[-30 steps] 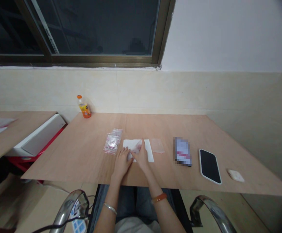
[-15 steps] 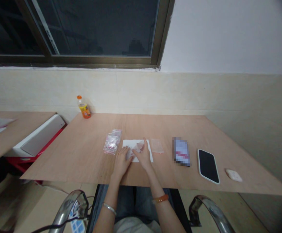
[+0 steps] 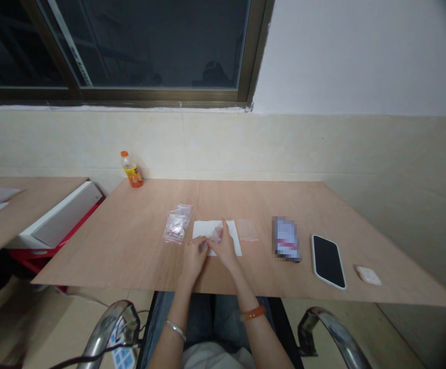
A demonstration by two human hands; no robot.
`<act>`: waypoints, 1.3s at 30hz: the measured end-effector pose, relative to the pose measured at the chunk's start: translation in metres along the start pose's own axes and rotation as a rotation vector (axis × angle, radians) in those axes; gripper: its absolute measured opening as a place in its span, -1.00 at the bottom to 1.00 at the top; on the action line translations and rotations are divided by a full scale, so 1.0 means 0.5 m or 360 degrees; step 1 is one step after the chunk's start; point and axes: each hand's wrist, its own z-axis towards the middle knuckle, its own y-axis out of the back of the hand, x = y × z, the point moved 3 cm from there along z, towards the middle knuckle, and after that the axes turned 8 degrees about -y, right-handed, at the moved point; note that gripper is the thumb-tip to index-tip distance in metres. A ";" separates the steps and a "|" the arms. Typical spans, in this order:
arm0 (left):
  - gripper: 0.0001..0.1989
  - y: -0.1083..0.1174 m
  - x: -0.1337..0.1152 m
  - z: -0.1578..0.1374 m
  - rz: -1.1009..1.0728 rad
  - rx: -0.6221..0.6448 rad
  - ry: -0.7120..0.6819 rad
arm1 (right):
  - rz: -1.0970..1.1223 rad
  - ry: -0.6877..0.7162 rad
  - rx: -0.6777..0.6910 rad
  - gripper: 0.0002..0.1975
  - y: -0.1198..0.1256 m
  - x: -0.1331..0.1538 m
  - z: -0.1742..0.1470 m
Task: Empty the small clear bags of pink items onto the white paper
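A small clear plastic bag (image 3: 216, 234) is between my two hands, over a white sheet of paper (image 3: 234, 230). My left hand (image 3: 194, 259) has its fingers curled in and pinches the bag's near left end. From the other side, my right hand (image 3: 225, 248) grips the bag between thumb and fingers, with the index finger pointing away from me. Both thumbs are close together. Fingers cover part of the bag, so its contents cannot be made out. A flat clear bag (image 3: 248, 230) lies just right of the paper. Left of it is a pile of clear bags (image 3: 177, 225).
On the wooden table (image 3: 223, 197), a blurred-out item (image 3: 286, 238), a phone-like device (image 3: 328, 261) and a small white object (image 3: 368, 275) lie at the right. An orange-capped bottle (image 3: 133, 171) stands at the back left. Metal armrests (image 3: 109, 333) flank my seat.
My left fingers have curled in from lying flat on the paper and now pinch the bag. The right hand has shifted slightly left, with the bag a little closer to the left hand.
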 end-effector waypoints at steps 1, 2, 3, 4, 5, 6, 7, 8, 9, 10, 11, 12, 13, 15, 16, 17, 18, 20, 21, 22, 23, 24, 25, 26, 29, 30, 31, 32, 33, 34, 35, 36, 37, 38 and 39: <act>-0.78 0.001 0.000 0.001 -0.0036 -0.0020 0.0003 | 0.0022 -0.0009 0.0008 -0.17 0.001 0.002 -0.001; -0.78 0.003 -0.002 0.002 -0.0075 -0.0043 0.0009 | 0.0046 -0.0012 0.0020 -0.17 0.003 0.006 -0.001; -0.78 0.005 -0.004 0.003 -0.0119 -0.0070 0.0016 | 0.0070 -0.0007 0.0034 -0.17 0.006 0.011 -0.001; -0.78 0.007 -0.007 0.004 -0.0171 -0.0092 0.0025 | 0.0091 0.0003 0.0048 -0.19 0.011 0.017 -0.001; -0.78 0.009 -0.009 0.005 -0.0227 -0.0109 0.0036 | 0.0110 0.0017 0.0058 -0.21 0.016 0.023 0.000; -0.78 0.011 -0.011 0.006 -0.0277 -0.0127 0.0056 | 0.0130 0.0025 0.0059 -0.26 0.022 0.028 0.002; -0.78 0.012 -0.011 0.006 -0.0314 -0.0147 0.0084 | 0.0153 0.0020 0.0051 -0.32 0.029 0.032 0.005; -0.77 0.012 -0.010 0.006 -0.0339 -0.0169 0.0115 | 0.0177 0.0003 0.0043 -0.38 0.036 0.034 0.008; -0.77 0.012 -0.008 0.006 -0.0350 -0.0189 0.0142 | 0.0203 -0.0023 0.0040 -0.44 0.042 0.034 0.012; -0.77 0.012 -0.005 0.005 -0.0352 -0.0205 0.0163 | 0.0228 -0.0050 0.0045 -0.48 0.046 0.032 0.015; -0.77 0.011 -0.003 0.005 -0.0351 -0.0217 0.0174 | 0.0254 -0.0076 0.0061 -0.50 0.048 0.029 0.018; -0.77 0.010 -0.001 0.004 -0.0352 -0.0216 0.0173 | 0.0279 -0.0098 0.0100 -0.52 0.048 0.025 0.020; -0.77 0.009 0.000 0.004 -0.0355 -0.0207 0.0164 | 0.0302 -0.0114 0.0155 -0.54 0.045 0.020 0.021; -0.77 0.007 0.000 0.004 -0.0344 -0.0181 0.0142 | 0.0349 -0.0126 0.0268 -0.56 0.036 0.010 0.022; -0.77 0.007 -0.001 0.004 -0.0329 -0.0166 0.0130 | 0.0372 -0.0119 0.0309 -0.57 0.031 0.006 0.021; -0.77 0.007 -0.002 0.004 -0.0312 -0.0148 0.0118 | 0.0389 -0.0103 0.0329 -0.58 0.026 0.002 0.020; -0.77 0.007 -0.002 0.004 -0.0294 -0.0135 0.0107 | 0.0401 -0.0086 0.0328 -0.59 0.023 -0.001 0.020; -0.78 0.007 -0.002 0.003 -0.0262 -0.0114 0.0089 | 0.0413 -0.0064 0.0297 -0.61 0.018 -0.006 0.020; -0.78 0.007 -0.001 0.002 -0.0248 -0.0104 0.0083 | 0.0416 -0.0058 0.0278 -0.63 0.018 -0.008 0.021; -0.78 0.007 0.001 0.002 -0.0233 -0.0097 0.0079 | 0.0419 -0.0052 0.0261 -0.65 0.019 -0.009 0.021; -0.78 0.007 0.002 0.001 -0.0217 -0.0090 0.0075 | 0.0421 -0.0044 0.0255 -0.68 0.020 -0.009 0.022; -0.78 0.007 0.004 0.000 -0.0203 -0.0089 0.0073 | 0.0422 -0.0036 0.0261 -0.72 0.022 -0.008 0.023; -0.78 0.007 0.006 0.000 -0.0194 -0.0093 0.0072 | 0.0423 -0.0028 0.0277 -0.75 0.024 -0.006 0.023; -0.78 0.007 0.006 0.000 -0.0191 -0.0104 0.0074 | 0.0425 -0.0022 0.0300 -0.79 0.027 -0.004 0.023; -0.78 0.009 0.004 0.001 -0.0202 -0.0143 0.0080 | 0.0439 -0.0007 0.0339 -0.85 0.034 0.006 0.021; -0.78 0.011 0.001 0.002 -0.0199 -0.0154 0.0082 | 0.0440 0.0000 0.0331 -0.87 0.036 0.008 0.020; -0.78 0.012 -0.001 0.003 -0.0190 -0.0163 0.0083 | 0.0434 0.0005 0.0324 -0.88 0.037 0.010 0.018; -0.78 0.013 -0.003 0.004 -0.0178 -0.0171 0.0082 | 0.0423 0.0006 0.0317 -0.90 0.037 0.011 0.017; -0.78 0.014 -0.005 0.005 -0.0167 -0.0174 0.0079 | 0.0412 0.0004 0.0312 -0.90 0.036 0.012 0.015; -0.78 0.014 -0.006 0.006 -0.0163 -0.0170 0.0072 | 0.0403 0.0000 0.0311 -0.90 0.035 0.011 0.013; -0.78 0.014 -0.006 0.006 -0.0164 -0.0162 0.0061 | 0.0397 -0.0003 0.0313 -0.89 0.034 0.011 0.011; -0.78 0.013 -0.006 0.006 -0.0170 -0.0150 0.0048 | 0.0395 -0.0004 0.0314 -0.87 0.033 0.010 0.010; -0.78 0.012 -0.005 0.006 -0.0175 -0.0142 0.0036 | 0.0395 -0.0007 0.0311 -0.85 0.033 0.009 0.009; -0.78 0.011 -0.003 0.006 -0.0179 -0.0140 0.0031 | 0.0396 -0.0011 0.0305 -0.85 0.033 0.009 0.009; -0.78 0.011 -0.002 0.006 -0.0180 -0.0146 0.0037 | 0.0398 -0.0017 0.0293 -0.85 0.034 0.009 0.009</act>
